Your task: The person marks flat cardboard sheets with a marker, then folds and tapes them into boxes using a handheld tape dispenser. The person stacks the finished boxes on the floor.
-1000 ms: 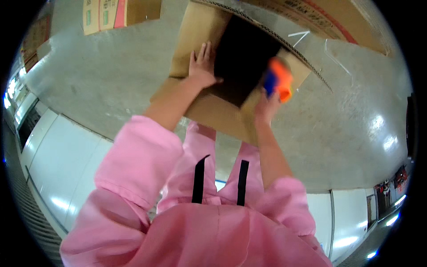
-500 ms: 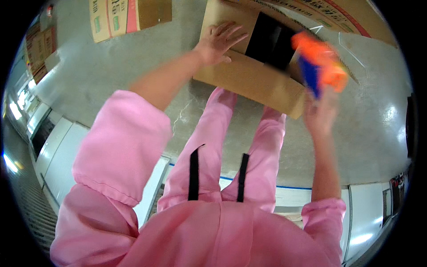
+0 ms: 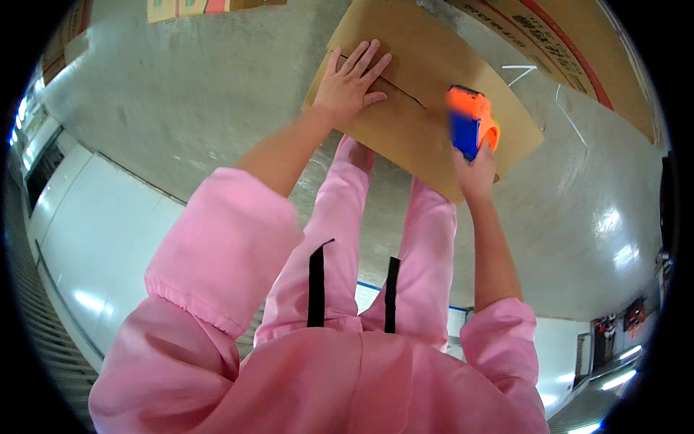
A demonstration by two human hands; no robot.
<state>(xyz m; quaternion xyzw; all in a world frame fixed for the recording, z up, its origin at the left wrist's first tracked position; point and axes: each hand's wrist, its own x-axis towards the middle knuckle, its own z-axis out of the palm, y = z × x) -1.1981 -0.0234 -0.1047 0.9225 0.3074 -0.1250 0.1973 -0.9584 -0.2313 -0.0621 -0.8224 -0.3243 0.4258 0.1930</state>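
A brown cardboard box [image 3: 405,141] stands at my feet with its top flaps folded down. A dark seam runs between the flaps, from beside my left hand toward the middle of the top. My left hand [image 3: 348,88] lies flat on the box's left part, fingers spread over the seam. My right hand [image 3: 476,172] is closed round an orange and blue tape gun [image 3: 473,116], held over the right part of the box. Whether the tape gun touches the cardboard, I cannot tell. The box's inside is hidden.
A large printed carton [image 3: 557,47] with a red stripe lies beyond the box at the upper right. Part of another printed carton [image 3: 195,7] shows at the upper left. White strips [image 3: 571,116] lie on the grey floor [image 3: 217,94] right of the box.
The box's open top, with a dark inside, is now covered by its flaps. My right hand has brought the tape gun left and slightly down over the box. My left hand stays on the cardboard.
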